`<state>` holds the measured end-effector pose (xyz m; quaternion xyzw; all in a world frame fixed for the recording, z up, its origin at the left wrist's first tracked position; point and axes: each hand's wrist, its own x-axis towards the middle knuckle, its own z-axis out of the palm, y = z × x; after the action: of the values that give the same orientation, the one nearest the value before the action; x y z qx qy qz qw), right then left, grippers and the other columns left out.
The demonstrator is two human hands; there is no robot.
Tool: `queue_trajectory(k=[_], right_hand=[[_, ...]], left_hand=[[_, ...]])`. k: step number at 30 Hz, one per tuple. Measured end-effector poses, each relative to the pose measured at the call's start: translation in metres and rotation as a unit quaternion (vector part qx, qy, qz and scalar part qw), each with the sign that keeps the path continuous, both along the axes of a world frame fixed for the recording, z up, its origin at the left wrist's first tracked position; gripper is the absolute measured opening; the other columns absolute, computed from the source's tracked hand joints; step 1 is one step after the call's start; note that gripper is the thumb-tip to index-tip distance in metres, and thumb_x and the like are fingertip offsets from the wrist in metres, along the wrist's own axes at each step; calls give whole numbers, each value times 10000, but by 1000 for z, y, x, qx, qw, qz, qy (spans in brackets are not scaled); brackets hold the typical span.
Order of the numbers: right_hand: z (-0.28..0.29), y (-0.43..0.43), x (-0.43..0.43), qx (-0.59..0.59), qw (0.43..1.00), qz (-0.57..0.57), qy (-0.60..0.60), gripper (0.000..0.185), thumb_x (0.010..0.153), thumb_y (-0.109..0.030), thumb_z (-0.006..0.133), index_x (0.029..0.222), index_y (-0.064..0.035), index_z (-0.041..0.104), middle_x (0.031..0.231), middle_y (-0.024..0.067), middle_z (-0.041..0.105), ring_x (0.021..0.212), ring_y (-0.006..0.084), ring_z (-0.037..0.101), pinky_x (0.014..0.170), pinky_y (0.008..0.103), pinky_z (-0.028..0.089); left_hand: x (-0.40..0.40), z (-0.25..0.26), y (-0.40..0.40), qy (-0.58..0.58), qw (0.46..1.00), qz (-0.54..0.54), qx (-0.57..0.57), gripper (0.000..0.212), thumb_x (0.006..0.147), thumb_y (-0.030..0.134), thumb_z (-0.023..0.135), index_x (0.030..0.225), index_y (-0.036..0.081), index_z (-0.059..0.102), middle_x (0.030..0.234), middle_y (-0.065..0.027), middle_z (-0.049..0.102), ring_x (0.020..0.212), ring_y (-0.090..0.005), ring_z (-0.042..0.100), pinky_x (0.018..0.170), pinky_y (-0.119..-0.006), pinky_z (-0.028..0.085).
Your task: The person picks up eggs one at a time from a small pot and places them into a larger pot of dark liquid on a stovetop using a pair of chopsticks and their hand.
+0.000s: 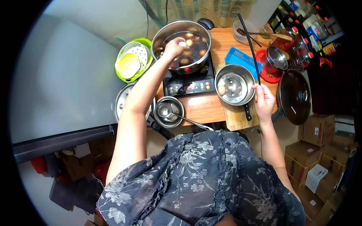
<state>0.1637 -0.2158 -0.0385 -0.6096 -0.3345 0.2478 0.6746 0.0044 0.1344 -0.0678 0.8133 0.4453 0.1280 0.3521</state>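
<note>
My left hand (176, 48) is over the large steel pot (209, 45), its fingers closed on a pale egg (182, 44). Several eggs, pale and brown, lie in the dark liquid in that pot, which stands on a black induction cooker (189, 88). With my right hand (264, 99) I hold a pair of long black chopsticks (251, 45) near one end, pointing away from me. Just left of that hand is a steel pot (250, 97) with one brown egg (221, 90) inside. It rests partly on a wooden cutting board (232, 118).
A steel bowl (181, 118) holds a ladle (192, 121). Beside it lies a pot lid (120, 99). Green and white colanders (120, 70) stand at left. A knife handle (248, 113), blue basket (240, 55), glass lid (294, 96) and several bottles (299, 53) are at right.
</note>
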Motion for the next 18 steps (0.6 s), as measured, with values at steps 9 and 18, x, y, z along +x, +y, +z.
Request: queue_trajectory(k=[9, 18], right_hand=[[-22, -58, 17, -40, 994, -106, -3, 184, 909, -139, 459, 865, -19, 591, 553, -105, 326, 480, -18, 252, 427, 174, 180], [-42, -88, 14, -107, 985, -116, -63, 162, 881, -92, 474, 848, 16, 591, 663, -11, 517, 610, 38, 445, 556, 186, 361]], left_hand=[[62, 30, -80, -90, 966, -120, 211, 267, 728, 291, 673, 797, 38, 629, 761, -119, 611, 709, -224, 603, 616, -318, 460], [102, -106, -196, 359, 805, -406, 241, 341, 751, 244, 572, 1042, 70, 602, 1070, -94, 583, 1056, -244, 504, 838, -337, 419]])
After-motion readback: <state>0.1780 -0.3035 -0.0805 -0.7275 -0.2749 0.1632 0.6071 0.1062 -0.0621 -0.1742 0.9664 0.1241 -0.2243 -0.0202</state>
